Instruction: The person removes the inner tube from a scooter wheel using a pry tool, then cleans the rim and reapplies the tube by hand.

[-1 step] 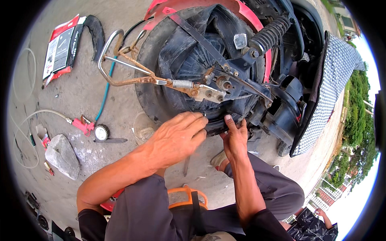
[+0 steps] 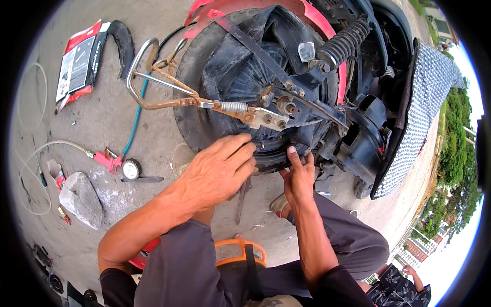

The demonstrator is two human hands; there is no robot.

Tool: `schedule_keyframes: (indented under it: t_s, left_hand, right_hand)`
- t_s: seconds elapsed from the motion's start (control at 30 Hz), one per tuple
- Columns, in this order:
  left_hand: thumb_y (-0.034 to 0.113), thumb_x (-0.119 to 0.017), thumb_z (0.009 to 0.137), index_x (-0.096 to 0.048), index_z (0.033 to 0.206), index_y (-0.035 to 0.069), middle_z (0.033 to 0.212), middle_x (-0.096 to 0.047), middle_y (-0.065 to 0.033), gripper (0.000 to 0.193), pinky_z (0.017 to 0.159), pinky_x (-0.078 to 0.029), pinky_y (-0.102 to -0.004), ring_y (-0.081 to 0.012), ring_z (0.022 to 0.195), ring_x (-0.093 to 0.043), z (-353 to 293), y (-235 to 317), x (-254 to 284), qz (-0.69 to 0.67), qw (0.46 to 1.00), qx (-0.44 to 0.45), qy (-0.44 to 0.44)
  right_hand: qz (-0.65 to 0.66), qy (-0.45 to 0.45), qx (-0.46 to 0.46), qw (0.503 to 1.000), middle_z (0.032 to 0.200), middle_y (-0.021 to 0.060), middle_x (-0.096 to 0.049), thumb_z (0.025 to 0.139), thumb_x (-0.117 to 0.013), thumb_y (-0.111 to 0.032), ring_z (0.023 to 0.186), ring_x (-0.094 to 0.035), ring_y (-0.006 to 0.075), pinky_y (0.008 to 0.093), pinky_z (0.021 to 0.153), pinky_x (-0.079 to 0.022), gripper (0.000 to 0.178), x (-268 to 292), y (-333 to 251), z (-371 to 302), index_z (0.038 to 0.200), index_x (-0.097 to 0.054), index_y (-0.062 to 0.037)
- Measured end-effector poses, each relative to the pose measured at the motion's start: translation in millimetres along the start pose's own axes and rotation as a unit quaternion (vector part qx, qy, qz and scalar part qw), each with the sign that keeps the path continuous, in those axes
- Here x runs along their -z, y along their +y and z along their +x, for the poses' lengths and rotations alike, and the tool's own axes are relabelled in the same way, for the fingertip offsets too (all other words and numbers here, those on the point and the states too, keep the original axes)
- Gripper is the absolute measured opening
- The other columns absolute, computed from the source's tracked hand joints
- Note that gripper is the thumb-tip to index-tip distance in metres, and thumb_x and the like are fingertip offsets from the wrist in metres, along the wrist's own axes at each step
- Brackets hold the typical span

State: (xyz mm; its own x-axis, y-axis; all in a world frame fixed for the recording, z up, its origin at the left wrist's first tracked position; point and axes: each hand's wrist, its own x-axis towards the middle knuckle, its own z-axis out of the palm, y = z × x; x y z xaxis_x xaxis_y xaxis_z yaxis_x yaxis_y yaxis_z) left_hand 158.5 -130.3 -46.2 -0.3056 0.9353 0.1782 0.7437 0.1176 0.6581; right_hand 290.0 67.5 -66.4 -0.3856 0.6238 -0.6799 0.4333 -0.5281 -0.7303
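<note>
From where I stand, the big black tyre point(image 2: 190, 120) is round the wheel point(image 2: 255, 77), right in front of the person. The right hand point(image 2: 299, 176) looks clamped on the tyre's bottom edge, with its thumb on top. The left hand point(image 2: 222, 163) is near it, fingers close together, but I can't tell if they pinch anything. I'd guess the job is about half done: a floppy black rubber piece point(image 2: 219, 77) is out over the wheel, not inside the tyre, and the pink air gun point(image 2: 108, 161) just lies on the ground point(image 2: 102, 123)
</note>
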Motion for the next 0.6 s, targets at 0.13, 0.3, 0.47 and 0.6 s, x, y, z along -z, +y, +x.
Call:
schedule_keyframes:
  t_s: [0.13,0.3,0.47,0.6]
  left_hand:
    - [0.012,-0.063,0.079,-0.068,0.106,0.003,0.124,-0.063,-0.0127,0.029,0.105,-0.046,-0.0433,-0.0273,0.123,-0.056,-10.1,-18.2,15.5,0.192,0.980,-0.015,0.039]
    - [0.012,-0.064,0.075,-0.069,0.102,0.000,0.116,-0.066,-0.0100,0.030,0.097,-0.050,-0.0408,-0.0250,0.111,-0.061,-0.9,-29.2,3.8,0.161,0.985,-0.042,0.043]
    - [0.011,-0.065,0.072,-0.068,0.087,-0.002,0.098,-0.064,-0.0104,0.020,0.080,-0.054,-0.0351,-0.0238,0.094,-0.063,8.9,-24.2,7.6,0.131,0.991,-0.021,0.016]
    - [0.008,-0.065,0.073,-0.068,0.080,-0.002,0.093,-0.064,-0.0106,0.013,0.074,-0.054,-0.0354,-0.0264,0.091,-0.067,23.3,-22.3,2.5,0.143,0.989,-0.002,-0.030]
  right_hand:
    - [0.063,-0.004,-0.012,0.998,0.127,0.0065,-0.058,0.094,-0.074,-0.023,0.117,-0.057,0.0217,0.0447,0.088,-0.053,0.061,-29.8,28.6,-10.9,0.140,-0.035,-0.0129]
    - [0.095,0.031,0.082,0.992,0.128,0.0074,-0.055,0.086,-0.076,-0.009,0.117,-0.056,0.0235,0.0425,0.092,-0.052,0.061,-36.4,54.3,7.4,0.136,-0.041,-0.0085]
    - [0.140,0.024,-0.003,0.990,0.121,0.0084,-0.059,0.081,-0.066,0.006,0.109,-0.061,0.0253,0.0427,0.090,-0.053,0.053,-42.4,25.1,-8.0,0.129,-0.046,-0.0064]
    - [0.134,0.065,-0.111,0.982,0.117,0.0093,-0.061,0.080,-0.062,0.010,0.104,-0.064,0.0269,0.0455,0.086,-0.055,0.051,-44.8,1.9,-20.2,0.126,-0.047,-0.0051]
